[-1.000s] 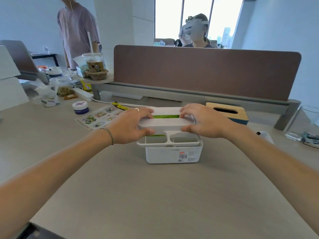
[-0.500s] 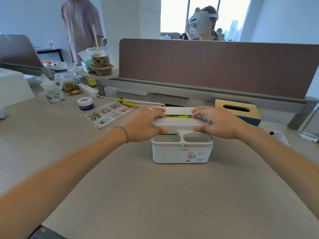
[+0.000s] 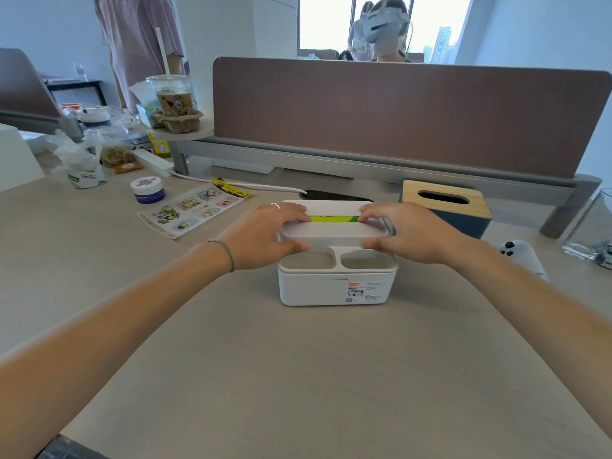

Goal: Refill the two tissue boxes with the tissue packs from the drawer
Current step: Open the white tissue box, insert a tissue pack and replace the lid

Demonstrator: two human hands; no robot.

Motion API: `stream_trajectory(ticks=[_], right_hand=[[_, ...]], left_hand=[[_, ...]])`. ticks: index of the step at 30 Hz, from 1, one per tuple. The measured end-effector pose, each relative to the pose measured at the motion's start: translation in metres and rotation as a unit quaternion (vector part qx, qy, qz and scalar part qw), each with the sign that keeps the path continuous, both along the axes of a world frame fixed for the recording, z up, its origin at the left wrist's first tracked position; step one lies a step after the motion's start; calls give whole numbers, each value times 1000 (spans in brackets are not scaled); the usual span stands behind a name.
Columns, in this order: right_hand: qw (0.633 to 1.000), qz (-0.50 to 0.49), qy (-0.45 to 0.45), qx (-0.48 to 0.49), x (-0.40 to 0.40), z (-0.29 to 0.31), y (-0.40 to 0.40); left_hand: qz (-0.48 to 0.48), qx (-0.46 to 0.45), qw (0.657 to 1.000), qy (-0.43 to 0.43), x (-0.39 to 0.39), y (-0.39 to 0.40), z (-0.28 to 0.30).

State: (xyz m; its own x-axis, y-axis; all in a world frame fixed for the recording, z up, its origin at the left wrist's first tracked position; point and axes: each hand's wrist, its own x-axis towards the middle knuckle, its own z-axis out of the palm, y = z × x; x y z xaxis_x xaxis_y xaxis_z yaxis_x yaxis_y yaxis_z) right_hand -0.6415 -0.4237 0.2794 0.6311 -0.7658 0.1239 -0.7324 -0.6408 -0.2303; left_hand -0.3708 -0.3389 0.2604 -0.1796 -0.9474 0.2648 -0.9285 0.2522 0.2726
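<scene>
Both hands clasp the white lid (image 3: 334, 231) over the white tissue box (image 3: 336, 286) mid-bench, left hand (image 3: 265, 236) and right hand (image 3: 414, 233) each in a narrow grip at its ends, green tissue pack (image 3: 332, 219) showing through the slot, wooden-topped tissue box (image 3: 447, 207) far right.

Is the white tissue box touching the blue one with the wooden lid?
Apart. The head view shows bare desk between the white plastic tissue box and the blue wooden-lidded box.
</scene>
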Motion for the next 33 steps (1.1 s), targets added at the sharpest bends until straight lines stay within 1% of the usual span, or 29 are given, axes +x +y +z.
stream_trajectory(ticks=[6, 8, 10, 13, 15, 19, 22, 28, 31, 33], right_hand=[[1000, -6, -20, 13, -1, -4, 0], [999, -16, -45, -2, 7, -6, 0], [998, -21, -45, -29, 20, -10, 3], [999, -31, -14, -26, 36, -23, 7], [999, -43, -2, -23, 40, -32, 9], [996, -53, 10, -66, 42, -40, 11], [996, -58, 12, -73, 43, -41, 12], [995, -62, -6, -80, 44, -41, 11], [994, -70, -27, -79, 45, -42, 10], [993, -74, -43, -78, 44, -44, 11]], left_hand=[[12, -9, 1000, 22, -4, -1, -7], [38, -15, 999, 29, -16, -5, -5], [68, -18, 997, 42, -30, -10, -4], [102, 1, 995, 12, -45, -16, -14], [117, -2, 993, -12, -47, -17, -20], [132, -2, 991, -33, -49, -17, -23], [138, -7, 989, -54, -49, -19, -23], [141, -41, 988, -44, -46, -23, -26], [137, -56, 989, -21, -47, -22, -24], [138, -47, 989, -1, -49, -20, -24]])
